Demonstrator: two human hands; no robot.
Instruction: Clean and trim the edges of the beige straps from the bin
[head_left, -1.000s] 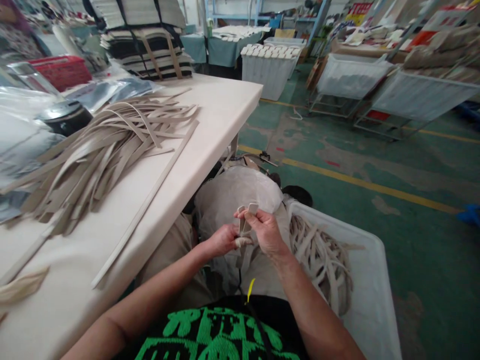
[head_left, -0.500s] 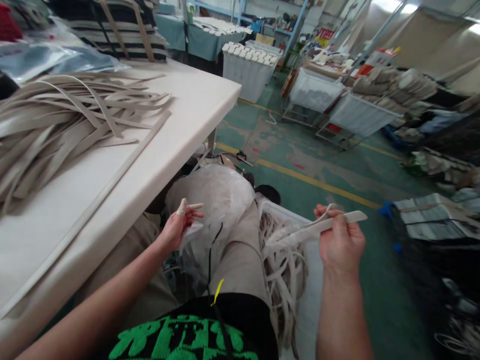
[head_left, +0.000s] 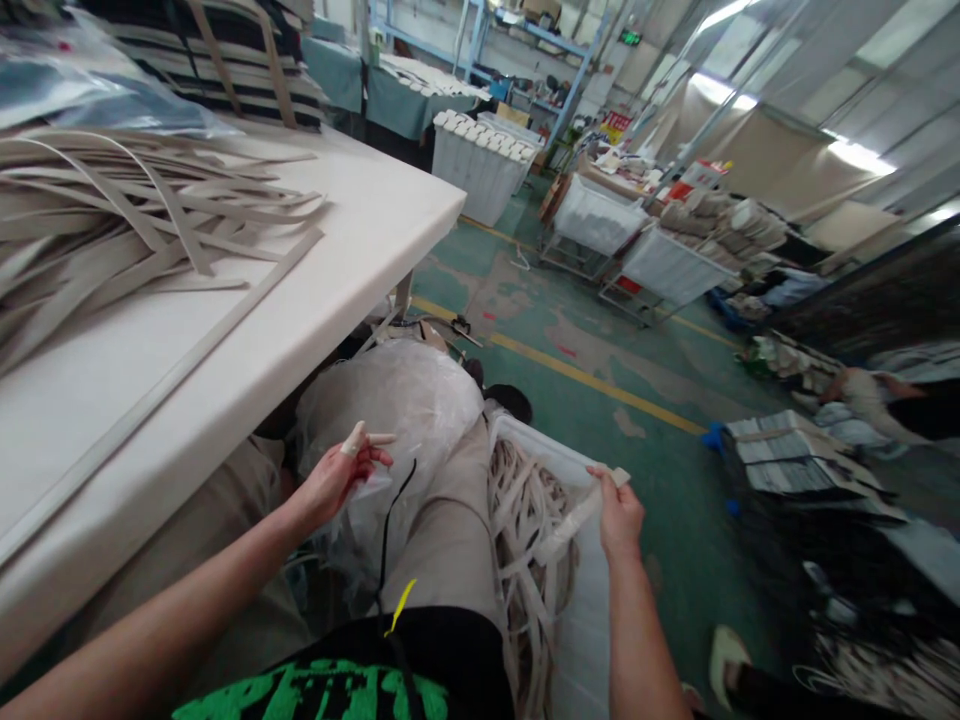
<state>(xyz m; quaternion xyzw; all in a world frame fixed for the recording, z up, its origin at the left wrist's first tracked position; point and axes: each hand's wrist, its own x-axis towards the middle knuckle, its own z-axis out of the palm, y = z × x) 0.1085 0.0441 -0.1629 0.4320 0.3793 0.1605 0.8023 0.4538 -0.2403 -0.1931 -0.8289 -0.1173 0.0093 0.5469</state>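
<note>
My right hand (head_left: 622, 515) pinches a beige fabric strap (head_left: 574, 527) near its end, above the rim of a white plastic bin (head_left: 592, 620). The strap slopes down toward a heap of similar straps (head_left: 529, 500) lying loose in that bin. Over my lap, my left hand (head_left: 341, 478) is half open. Pale coverings wrap its thumb and index finger, which point apart, while the other fingers curl. Below it, clear plastic sheeting (head_left: 405, 390) covers a bulky form. One long strap (head_left: 187, 370) lies along the white table (head_left: 360, 210) on my left.
A pile of beige straps (head_left: 97, 230) lies on the table before a strapped stack (head_left: 240, 60). White bins (head_left: 480, 165) and wheeled carts (head_left: 660, 265) stand across the green floor. At right are a bundled stack (head_left: 795, 460) and another person's shoe (head_left: 727, 660).
My right hand has moved down and left with the strap, closer to the bin's rim. The view has turned right, bringing another person's shoe into sight. My left hand keeps much the same pose.
</note>
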